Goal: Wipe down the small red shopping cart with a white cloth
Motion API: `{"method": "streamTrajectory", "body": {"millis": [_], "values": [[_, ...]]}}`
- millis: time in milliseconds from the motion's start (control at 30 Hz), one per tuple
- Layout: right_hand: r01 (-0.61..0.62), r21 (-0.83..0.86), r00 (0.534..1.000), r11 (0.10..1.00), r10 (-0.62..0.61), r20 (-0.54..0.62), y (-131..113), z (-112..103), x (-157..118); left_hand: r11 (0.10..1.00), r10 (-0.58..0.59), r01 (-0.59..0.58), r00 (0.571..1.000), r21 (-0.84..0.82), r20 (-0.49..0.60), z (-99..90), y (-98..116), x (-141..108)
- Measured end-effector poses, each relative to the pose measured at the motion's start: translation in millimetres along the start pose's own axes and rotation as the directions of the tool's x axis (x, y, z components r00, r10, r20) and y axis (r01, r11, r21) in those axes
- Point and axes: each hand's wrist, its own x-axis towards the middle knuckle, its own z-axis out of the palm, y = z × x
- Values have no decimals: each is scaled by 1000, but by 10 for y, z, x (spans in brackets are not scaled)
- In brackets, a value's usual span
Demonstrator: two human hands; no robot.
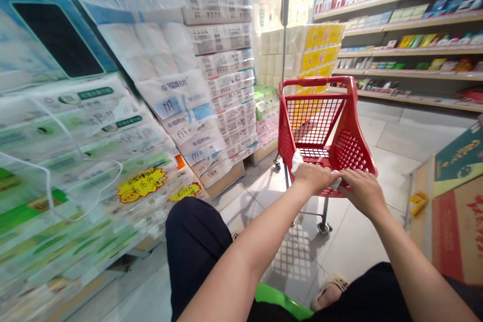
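Observation:
A red shopping cart (317, 151) with a grid back and perforated sides stands on the tiles in front of me. Both hands rest on its near edge. My left hand (315, 177) is closed on a crumpled white cloth or tissue (297, 161), pressed against the cart's rim. Just to the right, my right hand (362, 188) has its fingers curled over the same rim, and a bit of white material (335, 179) shows between the two hands. The inside of the basket shows its red grid and no goods.
Stacked tissue packs (226, 75) line the left, with yellow price signs (141, 185) and a white cable. Shelves of small boxes (400, 22) stand at the back right. Cardboard cartons (458, 231) sit at the right edge. A green seat (283, 302) is below me.

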Motion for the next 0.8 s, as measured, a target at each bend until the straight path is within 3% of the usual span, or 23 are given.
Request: {"method": "streamTrajectory", "body": {"millis": [133, 267, 400, 500, 600, 800], "values": [[-3, -3, 1000, 1000, 2, -8, -21, -24, 21, 987, 153, -150, 986, 47, -67, -5, -97, -111], [9, 20, 1000, 1000, -8, -23, -64, -58, 46, 918, 385, -372, 919, 139, -81, -78, -339, -207], [1, 11, 999, 1000, -1, -33, -115, -85, 73, 866, 489, -475, 870, 158, -64, -209, -682, -258], [-1, 6, 999, 1000, 1, -33, -139, -94, 92, 881, 464, -447, 880, 153, -103, -266, -897, -288], [-7, 1, 999, 1000, 7, -37, -161, -97, 105, 919, 386, -366, 911, 147, -147, -247, -947, -316], [-13, -7, 1000, 1000, 13, -27, -175, -85, 104, 953, 279, -251, 945, 167, -170, -93, -587, -320]]}}
